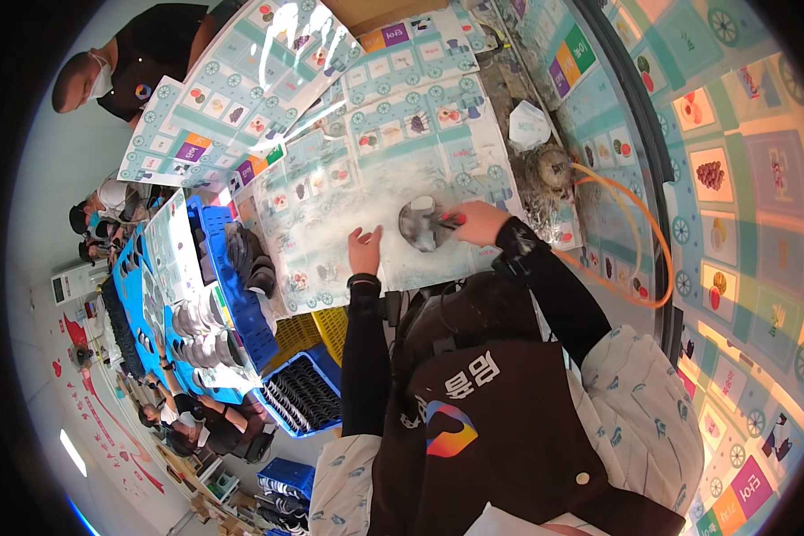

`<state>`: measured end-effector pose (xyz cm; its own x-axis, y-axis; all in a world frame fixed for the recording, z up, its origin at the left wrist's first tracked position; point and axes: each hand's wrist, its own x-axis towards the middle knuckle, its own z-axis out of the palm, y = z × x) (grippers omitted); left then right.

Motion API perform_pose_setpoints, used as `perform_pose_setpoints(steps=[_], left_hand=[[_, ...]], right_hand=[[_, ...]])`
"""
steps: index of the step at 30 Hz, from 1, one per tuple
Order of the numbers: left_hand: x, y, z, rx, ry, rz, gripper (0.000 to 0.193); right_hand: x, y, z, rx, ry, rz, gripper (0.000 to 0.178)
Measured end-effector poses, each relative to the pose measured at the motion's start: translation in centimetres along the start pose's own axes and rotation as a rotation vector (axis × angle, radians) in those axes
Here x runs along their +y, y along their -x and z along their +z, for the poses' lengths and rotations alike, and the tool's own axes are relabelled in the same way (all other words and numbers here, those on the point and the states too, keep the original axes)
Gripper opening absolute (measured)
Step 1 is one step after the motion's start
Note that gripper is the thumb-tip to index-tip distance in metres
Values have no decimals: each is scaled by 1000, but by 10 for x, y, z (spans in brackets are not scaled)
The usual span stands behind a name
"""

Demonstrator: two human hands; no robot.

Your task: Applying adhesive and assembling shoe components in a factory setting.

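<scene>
On the worktable, covered by a printed plastic sheet (330, 214), lies a round, shiny grey disc-like piece (417, 228) with a white spot near its top. My right hand (481, 221) reaches its right edge, fingers wrapped round a small dark tool (454, 220) with a red part. The tool's exact kind is too small to make out. To the left of the disc, my left hand (364, 250) is held above the sheet with its fingers apart and slightly curled, nothing in it. Whitish dust or fibres cover the sheet around both hands.
A blue crate (257, 332) with dark curved pieces stands left of the table, near a yellow crate (323, 332). Lower down, another blue crate (338, 393) holds rows of black pieces. An orange hose (665, 268) loops at right. A co-worker (156, 54) stands at far left.
</scene>
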<state>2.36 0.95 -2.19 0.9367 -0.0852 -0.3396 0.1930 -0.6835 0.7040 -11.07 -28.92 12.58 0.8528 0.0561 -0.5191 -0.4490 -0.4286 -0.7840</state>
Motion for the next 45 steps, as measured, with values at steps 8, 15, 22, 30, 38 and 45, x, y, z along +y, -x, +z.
perform_pose_setpoints(steps=[8,15,22,30,38,45], left_hand=[[100,52,88,-143,-706,-61,142],[105,38,111,-94,-763,-93,134],[127,39,-26,-844,868,-50,79],[49,76,-168,-292,315,-75,114],[-167,117,-361,340,172,-112,96],[-393,73,-611,820,-180,-732,144]], right_hand=[[121,38,34,424,133,143,35],[170,51,66,466,397,340,49],[161,41,75,784,366,98,53],[184,14,76,768,422,-158,41],[107,3,86,685,467,-29,29],[35,-49,151,689,582,2,28]])
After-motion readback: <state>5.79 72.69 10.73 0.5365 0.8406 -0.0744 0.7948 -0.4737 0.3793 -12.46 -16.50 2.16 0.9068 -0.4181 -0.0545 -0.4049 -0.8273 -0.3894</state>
